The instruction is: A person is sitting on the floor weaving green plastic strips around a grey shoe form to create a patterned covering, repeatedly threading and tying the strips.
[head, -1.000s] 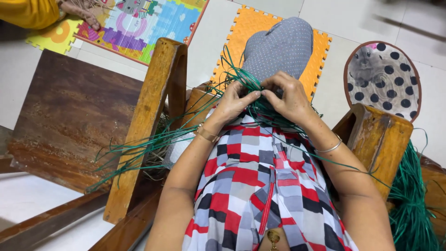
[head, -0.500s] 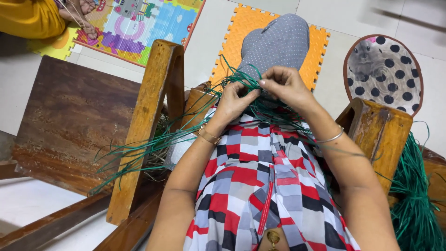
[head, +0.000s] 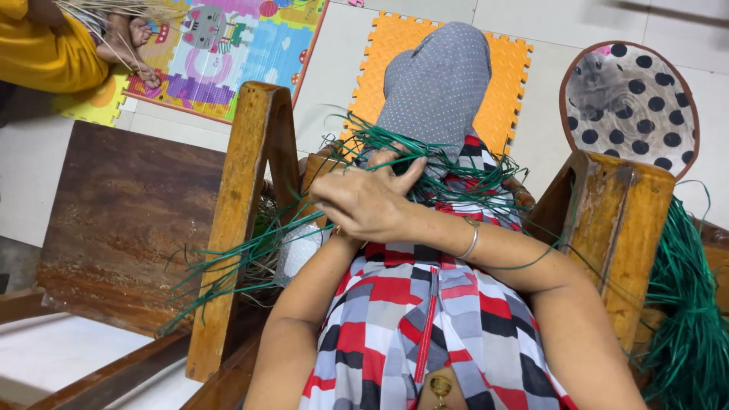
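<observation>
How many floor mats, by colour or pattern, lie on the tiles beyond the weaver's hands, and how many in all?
Orange foam mat: 1
Multicoloured picture mat: 1
Round black-dotted mat: 1
Total: 3

The right hand crosses over the left hand amid the green strands.

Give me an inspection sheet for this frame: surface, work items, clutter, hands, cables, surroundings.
Surface: tiled floor, wooden frame astride the lap.
Work items: green strands bunched over the knee.
Clutter: strand bundle at right; dotted round mat.
Hands: right hand crosses over the left hand, fingers among the strands.
Cables: nothing seen.
Surroundings: orange foam mat, picture play mat, another person in yellow.
</observation>
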